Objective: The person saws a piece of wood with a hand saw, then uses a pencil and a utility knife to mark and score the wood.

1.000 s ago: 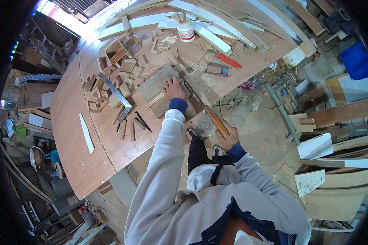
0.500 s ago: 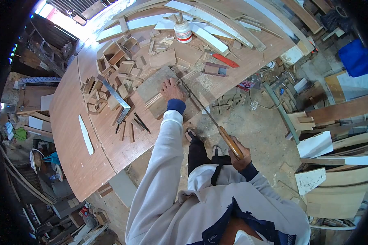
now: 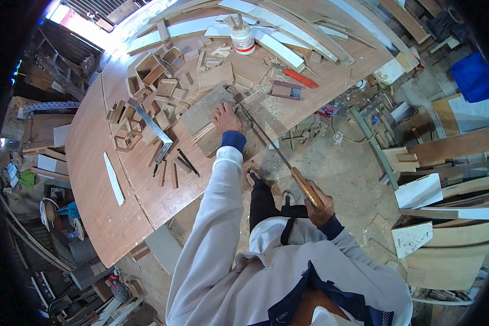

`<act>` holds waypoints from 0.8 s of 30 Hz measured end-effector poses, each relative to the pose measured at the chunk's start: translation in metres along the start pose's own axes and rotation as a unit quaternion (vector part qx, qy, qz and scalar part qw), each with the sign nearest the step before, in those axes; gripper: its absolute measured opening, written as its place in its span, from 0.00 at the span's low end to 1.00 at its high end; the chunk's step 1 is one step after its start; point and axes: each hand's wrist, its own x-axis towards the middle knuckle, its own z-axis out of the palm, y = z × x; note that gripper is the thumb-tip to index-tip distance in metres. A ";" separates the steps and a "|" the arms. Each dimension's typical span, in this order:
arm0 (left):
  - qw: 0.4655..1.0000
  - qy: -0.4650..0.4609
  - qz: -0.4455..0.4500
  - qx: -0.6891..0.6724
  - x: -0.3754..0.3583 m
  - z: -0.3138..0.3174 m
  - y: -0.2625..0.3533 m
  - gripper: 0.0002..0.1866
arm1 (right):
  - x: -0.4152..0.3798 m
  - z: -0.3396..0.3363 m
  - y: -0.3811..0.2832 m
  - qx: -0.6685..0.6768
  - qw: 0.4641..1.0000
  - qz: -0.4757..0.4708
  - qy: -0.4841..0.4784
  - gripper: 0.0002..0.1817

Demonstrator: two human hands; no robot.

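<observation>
My left hand (image 3: 226, 118) presses down, fingers curled, over several thin wooden strips (image 3: 204, 132) lying across a grey board (image 3: 205, 104) on the table. The strips run under the palm; their other ends (image 3: 251, 100) come out past the hand towards the saw. My right hand (image 3: 321, 205) is wrapped round the wooden handle (image 3: 305, 187) of a handsaw (image 3: 274, 146). Its narrow blade slants up from the table's edge, and the tip end rests close beside my left fingers at the strips. The exact contact of teeth and wood is too small to tell.
Small wooden frames (image 3: 149, 73) and offcuts crowd the table's left. A metal square (image 3: 155, 126), dark pencils (image 3: 186, 162) and a white blade-shaped piece (image 3: 113, 178) lie nearer. Behind are a white tub (image 3: 243, 41) and a red-handled tool (image 3: 300, 78). Boards (image 3: 448, 261) lean at right.
The saw and my right hand have shifted very slightly. My left hand stays on the strips, still pressing them to the board.
</observation>
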 end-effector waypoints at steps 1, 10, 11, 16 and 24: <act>1.000 -0.027 -0.009 -0.005 0.002 0.001 -0.001 0.29 | 0.001 0.000 0.000 0.007 1.000 -0.001 0.002 0.25; 0.999 0.009 -0.006 -0.035 0.002 0.005 0.000 0.22 | 0.051 0.030 0.012 0.040 0.999 -0.001 -0.010 0.28; 0.999 0.010 -0.007 -0.034 0.003 0.006 -0.001 0.22 | 0.054 0.030 0.008 0.073 0.995 0.049 -0.035 0.28; 1.000 -0.007 -0.015 -0.006 0.002 0.003 0.003 0.29 | 0.011 0.002 0.004 -0.050 0.998 -0.029 -0.015 0.29; 0.999 -0.004 -0.010 0.033 0.003 0.006 0.001 0.29 | 0.044 0.017 0.001 -0.029 0.998 -0.048 0.016 0.27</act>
